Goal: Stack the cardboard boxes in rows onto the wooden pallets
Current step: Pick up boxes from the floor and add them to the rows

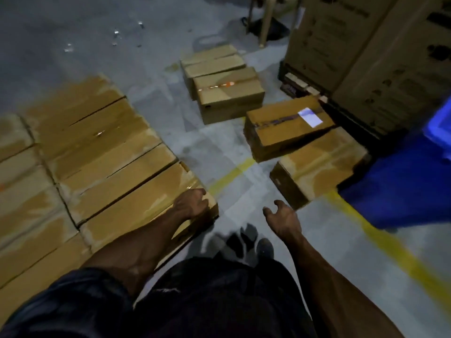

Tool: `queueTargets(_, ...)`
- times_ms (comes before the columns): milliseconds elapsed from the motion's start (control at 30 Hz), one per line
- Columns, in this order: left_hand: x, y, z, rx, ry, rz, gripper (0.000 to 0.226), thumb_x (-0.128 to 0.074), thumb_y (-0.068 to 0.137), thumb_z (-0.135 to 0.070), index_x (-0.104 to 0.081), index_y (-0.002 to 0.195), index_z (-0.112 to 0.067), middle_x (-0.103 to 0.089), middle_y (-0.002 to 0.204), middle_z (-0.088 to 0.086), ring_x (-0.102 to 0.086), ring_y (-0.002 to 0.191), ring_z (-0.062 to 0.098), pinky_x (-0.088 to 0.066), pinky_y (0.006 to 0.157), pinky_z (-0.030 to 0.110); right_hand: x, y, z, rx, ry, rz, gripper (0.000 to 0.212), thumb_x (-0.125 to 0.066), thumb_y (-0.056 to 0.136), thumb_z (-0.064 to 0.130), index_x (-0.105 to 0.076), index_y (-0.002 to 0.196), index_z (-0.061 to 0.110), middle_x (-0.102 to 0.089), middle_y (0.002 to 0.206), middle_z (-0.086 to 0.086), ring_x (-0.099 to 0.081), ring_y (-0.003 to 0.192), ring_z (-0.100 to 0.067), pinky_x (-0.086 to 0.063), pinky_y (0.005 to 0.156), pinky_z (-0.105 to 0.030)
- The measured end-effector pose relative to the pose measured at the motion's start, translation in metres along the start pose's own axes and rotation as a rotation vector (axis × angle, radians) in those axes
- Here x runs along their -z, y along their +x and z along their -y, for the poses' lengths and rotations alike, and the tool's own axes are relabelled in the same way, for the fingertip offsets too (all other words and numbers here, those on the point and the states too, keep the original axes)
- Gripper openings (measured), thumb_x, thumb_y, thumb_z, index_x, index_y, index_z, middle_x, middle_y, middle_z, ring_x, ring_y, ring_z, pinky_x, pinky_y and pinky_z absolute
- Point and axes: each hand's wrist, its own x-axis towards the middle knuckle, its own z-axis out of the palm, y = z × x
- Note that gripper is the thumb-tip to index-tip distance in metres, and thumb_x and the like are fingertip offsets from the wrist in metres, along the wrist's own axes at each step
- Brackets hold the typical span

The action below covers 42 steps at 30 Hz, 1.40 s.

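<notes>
While rows of brown cardboard boxes (92, 152) lie packed at left, four loose brown cartons (288, 128) sit on the grey floor (73, 32); the left hand (192, 203) curls over the nearest stacked box's corner, and the right hand (280, 218) hangs loosely curled, holding nothing.

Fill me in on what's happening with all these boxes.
A person is stacking cardboard boxes into rows. The left hand rests on the corner of the nearest box in the packed rows, fingers curled over its edge. The right hand hangs open above the floor, holding nothing. Four loose boxes wait on the floor ahead, beside a blue bin.
</notes>
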Motion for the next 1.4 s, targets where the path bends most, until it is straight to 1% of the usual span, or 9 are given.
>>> queueTargets(200,0.042,0.039,-0.054,0.15,-0.153,-0.094,0.044,-0.045,0.103,-0.033,-0.052,0.141,-0.013,-0.059,0.139,0.016,-0.057,0.123,0.034,-0.048,0.09,0.033,0.09,0.092,0.059,0.297,-0.133,0.109,0.062,-0.053,0.099,0.044,-0.045,0.148,0.006,-0.051,0.147,-0.018,-0.048,0.135,-0.035,-0.042,0.106,-0.041)
queueTargets(333,0.068,0.071,-0.063,0.246,-0.264,-0.165,0.045,-0.045,0.103,-0.034,-0.051,0.143,-0.014,-0.06,0.139,0.015,-0.058,0.123,0.034,-0.048,0.089,0.033,0.112,0.145,0.111,0.411,-0.181,0.176,0.062,-0.053,0.098,0.045,-0.044,0.148,0.01,-0.048,0.15,-0.015,-0.045,0.136,-0.034,-0.039,0.108,-0.042)
queueTargets(500,0.089,0.128,-0.049,0.347,-0.429,-0.228,0.043,-0.048,0.102,-0.033,-0.056,0.139,-0.012,-0.063,0.133,0.015,-0.059,0.12,0.035,-0.051,0.092,0.037,0.102,0.214,0.175,0.484,-0.197,0.247,0.062,-0.056,0.096,0.047,-0.044,0.148,0.016,-0.047,0.151,-0.011,-0.044,0.138,-0.032,-0.037,0.112,-0.045)
queueTargets(633,0.113,0.19,-0.018,0.433,-0.548,-0.245,0.038,-0.049,0.102,-0.036,-0.062,0.129,-0.013,-0.066,0.125,0.012,-0.063,0.111,0.034,-0.051,0.085,0.037,0.087,0.28,0.242,0.571,-0.35,0.32,0.062,-0.053,0.098,0.049,-0.041,0.151,0.019,-0.044,0.155,-0.007,-0.04,0.141,-0.029,-0.034,0.115,-0.041)
queueTargets(767,0.154,0.232,0.015,0.538,-0.629,-0.267,0.036,-0.052,0.102,-0.031,-0.061,0.127,-0.007,-0.065,0.126,0.018,-0.061,0.113,0.037,-0.049,0.085,0.036,0.076,0.33,0.329,0.655,-0.48,0.464,0.065,-0.051,0.099,0.052,-0.037,0.153,0.019,-0.044,0.153,-0.007,-0.041,0.14,-0.03,-0.038,0.113,-0.043)
queueTargets(933,0.212,0.257,0.047,0.716,-0.782,-0.418,0.034,-0.054,0.099,-0.032,-0.066,0.118,-0.007,-0.07,0.115,0.019,-0.067,0.102,0.036,-0.055,0.084,0.038,0.067,0.361,0.437,0.822,-0.585,0.533,0.065,-0.051,0.098,0.053,-0.038,0.153,0.02,-0.044,0.153,-0.007,-0.04,0.141,-0.03,-0.036,0.113,-0.041)
queueTargets(1033,0.234,0.267,0.064,0.827,-0.833,-0.519,0.037,-0.053,0.1,-0.031,-0.063,0.127,-0.008,-0.068,0.124,0.018,-0.063,0.113,0.036,-0.053,0.09,0.038,0.057,0.373,0.492,0.919,-0.64,0.596,0.063,-0.053,0.098,0.05,-0.04,0.152,0.018,-0.045,0.152,-0.008,-0.04,0.14,-0.029,-0.035,0.113,-0.041)
queueTargets(1167,0.25,0.281,0.08,0.982,-0.915,-0.556,0.044,-0.049,0.103,-0.031,-0.054,0.141,-0.009,-0.059,0.141,0.013,-0.056,0.127,0.031,-0.047,0.102,0.035,0.043,0.388,0.554,1.047,-0.687,0.674,0.061,-0.057,0.099,0.043,-0.043,0.15,0.013,-0.047,0.15,-0.012,-0.042,0.139,-0.03,-0.036,0.111,-0.038)
queueTargets(1400,0.273,0.32,0.096,1.311,-1.105,-0.723,0.046,-0.048,0.103,-0.03,-0.051,0.143,-0.007,-0.056,0.144,0.013,-0.053,0.13,0.031,-0.045,0.104,0.035,0.01,0.415,0.65,1.374,-0.911,0.811,0.05,-0.057,0.099,0.039,-0.05,0.14,0.01,-0.055,0.14,-0.012,-0.048,0.131,-0.029,-0.04,0.102,-0.037)
